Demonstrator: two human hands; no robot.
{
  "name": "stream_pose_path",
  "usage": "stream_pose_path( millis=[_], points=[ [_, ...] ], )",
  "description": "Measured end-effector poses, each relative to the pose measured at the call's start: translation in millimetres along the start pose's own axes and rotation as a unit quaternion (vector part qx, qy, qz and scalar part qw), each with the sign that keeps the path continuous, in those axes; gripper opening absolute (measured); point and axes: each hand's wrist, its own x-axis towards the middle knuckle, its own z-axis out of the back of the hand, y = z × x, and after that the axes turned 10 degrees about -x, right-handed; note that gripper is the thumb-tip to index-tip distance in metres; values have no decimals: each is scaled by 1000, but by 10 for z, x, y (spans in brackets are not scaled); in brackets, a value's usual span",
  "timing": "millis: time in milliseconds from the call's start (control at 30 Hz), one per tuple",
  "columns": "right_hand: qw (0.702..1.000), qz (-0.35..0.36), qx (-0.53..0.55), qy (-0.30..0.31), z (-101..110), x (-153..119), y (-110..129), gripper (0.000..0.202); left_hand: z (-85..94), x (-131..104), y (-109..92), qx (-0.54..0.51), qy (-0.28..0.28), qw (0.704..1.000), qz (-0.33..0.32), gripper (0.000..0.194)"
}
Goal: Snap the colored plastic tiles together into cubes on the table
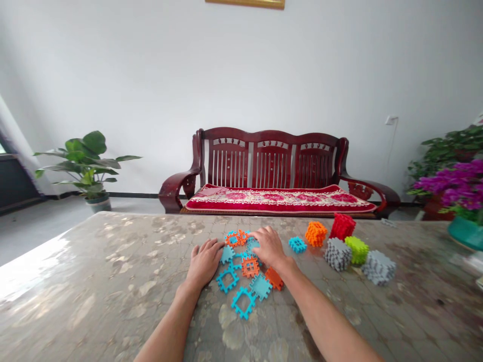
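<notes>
Flat interlocking toy tiles with notched edges lie in a loose heap in front of me. They include an orange grid tile [250, 267], a solid light-blue tile [260, 286] and a blue open-frame tile [243, 302]. My left hand [204, 262] lies flat on the table at the heap's left edge, its fingertips by a light-blue tile [227, 254]. Over the heap's upper right side is my right hand [270, 246], fingers stretched out and touching or just above a blue tile [252, 245]. It partly covers the tiles beneath; neither hand visibly grips one.
Right of the heap stand tile stacks: blue [298, 245], orange [316, 234], red [342, 227], lime green [356, 250], grey [337, 254] and another grey [378, 267]. A flower pot [465, 233] is at the table's [124, 281] right end. A wooden bench [269, 161] stands behind.
</notes>
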Motion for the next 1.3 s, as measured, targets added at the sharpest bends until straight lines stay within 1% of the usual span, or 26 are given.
stream_pose_path(
  millis=[100,200,267,367,467,567,633,700,767,867,933,1033,1100,1167,1233,1300],
  points=[
    [999,7,23,-35,75,-40,15,27,5,-4,-8,1,0,1000,1,42],
    [994,-2,64,-86,120,-120,-68,21,1,-1,-8,0,-1,1000,-1,43],
    [990,-10,99,-105,97,-209,-170,23,-5,3,-5,0,-1,1000,0,43],
    [984,-28,140,-104,-18,-391,-336,34,-10,5,-4,-1,-2,1000,1,42],
    [978,-77,157,-112,-140,-551,-454,44,-3,0,-11,0,-4,1000,1,41],
    [971,-125,155,-130,-171,-584,-491,44,10,-6,-23,1,1,1000,3,41],
    [973,-131,140,-127,-139,-519,-471,39,16,-7,-28,2,6,1000,5,42],
    [979,-118,122,-111,-92,-398,-420,35,20,-6,-29,3,9,1000,4,43],
    [987,-95,105,-81,-55,-242,-341,37,24,-7,-32,5,11,1000,0,43],
    [996,-50,76,0,-44,11,-189,54,35,-14,-49,16,19,1000,-2,44],
    [996,-29,58,61,-68,166,-93,65,44,-22,-67,28,29,999,0,45],
    [992,-18,50,112,-134,339,-5,73,54,-29,-88,45,41,998,3,46],
    [990,-18,50,132,-179,403,9,73,54,-30,-91,52,43,998,1,46],
    [988,-19,49,144,-208,428,1,69,50,-28,-86,54,40,998,-1,46],
    [989,-15,49,141,-217,424,-11,63,44,-25,-79,53,38,998,-3,46],
    [990,-10,52,128,-210,403,-13,62,38,-23,-73,53,35,998,-3,46]
  ],
)
